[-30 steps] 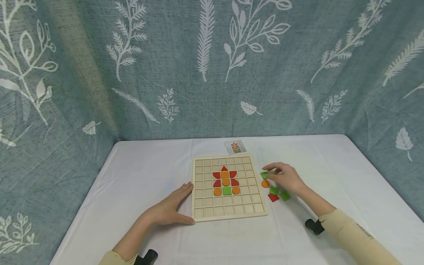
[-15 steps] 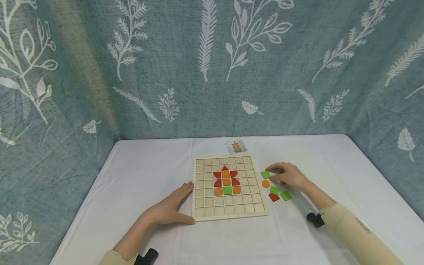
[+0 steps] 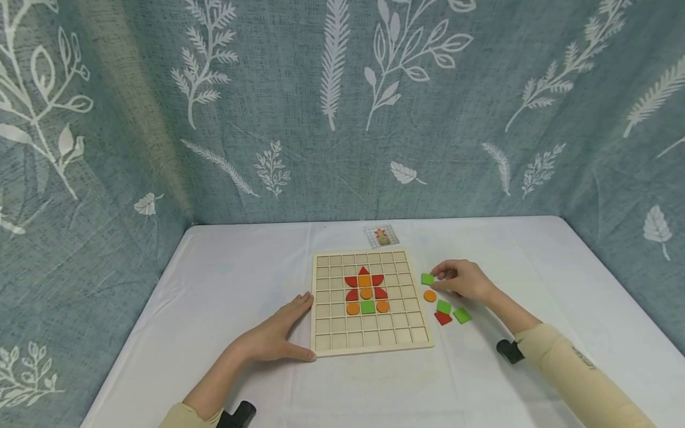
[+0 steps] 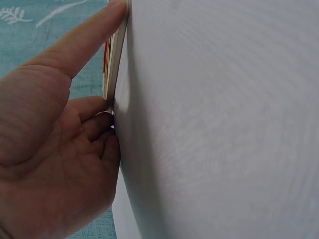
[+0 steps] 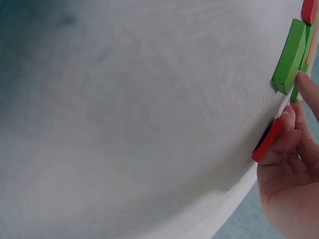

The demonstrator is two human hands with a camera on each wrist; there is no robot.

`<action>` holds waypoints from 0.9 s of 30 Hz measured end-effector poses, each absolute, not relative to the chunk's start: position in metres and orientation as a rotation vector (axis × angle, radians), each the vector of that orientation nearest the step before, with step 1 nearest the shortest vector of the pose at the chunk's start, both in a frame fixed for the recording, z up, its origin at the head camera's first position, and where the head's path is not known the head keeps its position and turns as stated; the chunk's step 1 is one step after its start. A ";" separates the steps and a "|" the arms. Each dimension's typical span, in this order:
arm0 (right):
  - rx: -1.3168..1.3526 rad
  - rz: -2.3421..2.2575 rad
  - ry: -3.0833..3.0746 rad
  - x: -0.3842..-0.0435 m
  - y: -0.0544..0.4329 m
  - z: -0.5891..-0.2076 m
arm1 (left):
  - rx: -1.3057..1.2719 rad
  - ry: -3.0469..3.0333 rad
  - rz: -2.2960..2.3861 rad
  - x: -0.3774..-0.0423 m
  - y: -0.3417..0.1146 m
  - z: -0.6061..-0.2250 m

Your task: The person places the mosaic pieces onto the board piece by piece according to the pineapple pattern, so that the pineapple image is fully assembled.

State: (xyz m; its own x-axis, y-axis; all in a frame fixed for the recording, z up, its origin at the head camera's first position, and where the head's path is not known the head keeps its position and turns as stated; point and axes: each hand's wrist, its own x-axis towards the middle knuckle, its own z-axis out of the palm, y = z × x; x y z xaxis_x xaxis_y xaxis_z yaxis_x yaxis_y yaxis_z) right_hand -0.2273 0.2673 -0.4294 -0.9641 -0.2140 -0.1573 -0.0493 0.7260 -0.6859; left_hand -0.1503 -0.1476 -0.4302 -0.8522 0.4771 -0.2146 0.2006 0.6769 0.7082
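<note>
A square wooden grid board lies on the table, with a red, orange and green tile figure in its cells. My left hand rests along the board's left edge, thumb straight at the near corner; the left wrist view shows the other fingers slightly bent. To the right of the board, my right hand holds a green square tile at its right side between thumb and index finger. In the right wrist view, a red tile sits against the right hand's curled fingers; whether they grip it is unclear.
Right of the board lie an orange round tile, two green tiles, one a green tile set apart, and a red tile. A small pattern card lies beyond the board. A patterned curtain hangs behind the white-covered table.
Beside the board, the green square tile has turned and shifted slightly away from me under my right fingertips. My left hand stays at the board.
</note>
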 end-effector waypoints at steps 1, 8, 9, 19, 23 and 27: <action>-0.213 -1.064 2.707 -0.227 0.267 -0.429 | 0.530 2.507 0.995 -0.150 -0.148 -0.430; -0.173 -1.147 2.681 -0.222 0.264 -0.428 | 0.540 2.512 0.990 -0.150 -0.148 -0.431; -0.159 -1.170 2.669 -0.220 0.262 -0.427 | 0.544 2.512 0.989 -0.150 -0.149 -0.431; -0.164 -1.316 2.544 -0.208 0.239 -0.425 | 0.554 2.510 0.982 -0.151 -0.150 -0.432; -0.227 -1.333 2.517 -0.204 0.232 -0.426 | 0.564 2.510 0.981 -0.151 -0.150 -0.432; -0.300 -1.312 2.503 -0.198 0.225 -0.427 | 0.567 2.511 0.983 -0.151 -0.150 -0.432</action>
